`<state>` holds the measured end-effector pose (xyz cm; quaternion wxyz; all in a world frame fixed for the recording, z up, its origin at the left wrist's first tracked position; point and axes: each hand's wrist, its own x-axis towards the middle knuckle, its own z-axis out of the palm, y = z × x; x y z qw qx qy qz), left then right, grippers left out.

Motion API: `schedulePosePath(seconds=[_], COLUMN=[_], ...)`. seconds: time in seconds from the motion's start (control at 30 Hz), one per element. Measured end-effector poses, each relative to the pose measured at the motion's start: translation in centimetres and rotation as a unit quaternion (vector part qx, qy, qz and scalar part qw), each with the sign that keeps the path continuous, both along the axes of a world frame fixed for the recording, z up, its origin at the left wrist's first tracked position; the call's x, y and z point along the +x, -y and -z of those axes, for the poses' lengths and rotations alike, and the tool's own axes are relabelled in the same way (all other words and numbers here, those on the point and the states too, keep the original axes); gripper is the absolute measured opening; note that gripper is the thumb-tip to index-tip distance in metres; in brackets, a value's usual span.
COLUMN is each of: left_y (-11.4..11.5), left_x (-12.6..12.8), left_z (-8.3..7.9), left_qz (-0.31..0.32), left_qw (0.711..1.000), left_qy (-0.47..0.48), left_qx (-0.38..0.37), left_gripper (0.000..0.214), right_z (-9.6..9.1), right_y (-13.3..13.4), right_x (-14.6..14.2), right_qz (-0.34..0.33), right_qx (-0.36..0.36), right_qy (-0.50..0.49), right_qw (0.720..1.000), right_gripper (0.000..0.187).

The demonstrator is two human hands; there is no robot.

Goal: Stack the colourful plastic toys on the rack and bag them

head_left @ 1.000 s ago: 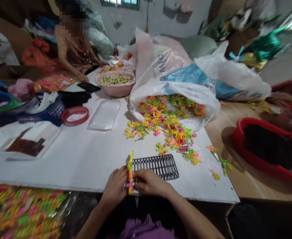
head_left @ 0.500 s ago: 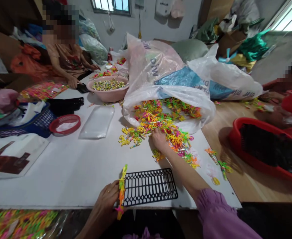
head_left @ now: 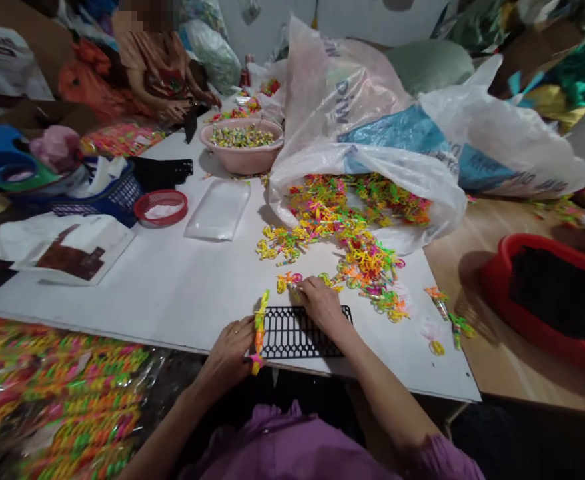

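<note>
A black plastic grid rack (head_left: 285, 333) lies at the table's front edge. Along its left end stands a column of small yellow, green, orange and pink plastic toys (head_left: 259, 327). My left hand (head_left: 232, 348) is closed around that end, with its fingers against the column. Over the rack's right half, my right hand (head_left: 322, 305) has its fingers pinched on a small plastic toy (head_left: 287, 281) with yellow, orange and pink parts. Beyond it, a heap of similar toys (head_left: 367, 257) spills from a big white plastic bag (head_left: 292, 167).
At the left lie clear plastic sleeves (head_left: 218, 210), a small red basket (head_left: 161, 207) and a white bag (head_left: 67, 250). A pink basin (head_left: 242, 157) of small pieces stands farther back, near a seated person (head_left: 160, 73). On the right is a red tub (head_left: 502, 280) with black contents.
My right hand has come back from the heap to above the rack, bringing a toy. My left hand stays at the rack's left end. The view has tilted down.
</note>
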<state>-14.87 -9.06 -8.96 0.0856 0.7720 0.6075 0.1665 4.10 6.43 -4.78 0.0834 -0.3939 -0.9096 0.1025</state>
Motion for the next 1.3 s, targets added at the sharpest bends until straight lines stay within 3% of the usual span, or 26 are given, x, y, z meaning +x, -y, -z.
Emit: schedulePosePath(seconds=[0.13, 0.2, 0.33, 0.43, 0.5, 0.63, 0.7, 0.8, 0.9, 1.0, 1.13, 1.23, 1.3], left_y=[-0.4, -0.8, -1.5, -1.5, -1.3, -1.9, -3.0, -4.6, -5.0, -4.3, -4.7, -6.2, -7.3], left_x=[0.0, 0.2, 0.3, -0.4, -1.2, -1.1, 0.4, 3.4, 5.2, 4.6, 1.7, 0.7, 0.8], left_z=[-0.7, -1.2, -1.7, -2.5, -4.0, -8.8, -10.8, -11.7, -11.0, -10.5, -10.8, -10.6, -10.0], left_qz=[-0.008, -0.015, -0.022, 0.002, -0.006, -0.189, -0.219, -0.224, -0.257, -0.221, -0.165, -0.045, 0.018], left_qw=[1.0, 0.999, 0.998, 0.996, 0.997, 0.976, 0.965, 0.965, 0.96, 0.971, 0.978, 0.993, 0.997], left_qy=[-0.01, -0.009, 0.0, 0.002, 0.015, 0.103, 0.135, 0.119, 0.037, 0.012, 0.097, 0.092, 0.072], left_qx=[-0.02, -0.036, -0.063, -0.087, -0.072, 0.023, 0.042, 0.063, 0.108, 0.094, 0.08, 0.052, 0.008], left_gripper=[0.037, 0.039, 0.038, 0.03, 0.028, 0.032, 0.032, 0.026, 0.026, 0.027, 0.027, 0.028, 0.026], right_z=[-0.6, -0.9, -0.8, -0.1, 0.0, -1.9, -3.5, -5.0, -4.8, -2.7, 0.5, 1.8, 2.0], right_y=[-1.0, -1.5, -0.5, 1.6, 2.8, 3.9, 4.0, 4.4, 4.8, 4.9, 4.2, 3.6, 3.5], right_x=[-1.9, -2.6, -2.6, -2.1, -1.7, -1.5, -1.7, -1.9, -1.5, -0.6, -0.1, -1.1, -2.2], right_qz=[0.117, 0.144, 0.117, 0.088, 0.098, 0.08, 0.05, 0.047, 0.068, 0.1, 0.135, 0.119, 0.115], right_qx=[-0.051, -0.101, -0.218, -0.251, -0.229, -0.138, -0.105, -0.079, -0.078, -0.115, -0.21, -0.239, -0.224], right_qy=[0.041, -0.003, -0.199, -0.233, -0.202, -0.227, -0.245, -0.245, -0.236, -0.205, -0.224, -0.307, -0.304], right_qw=[0.991, 0.984, 0.948, 0.935, 0.947, 0.961, 0.963, 0.965, 0.966, 0.967, 0.942, 0.913, 0.919], right_gripper=[0.017, 0.017, 0.013, 0.011, 0.007, 0.011, 0.014, 0.015, 0.015, 0.011, 0.004, 0.01, 0.012])
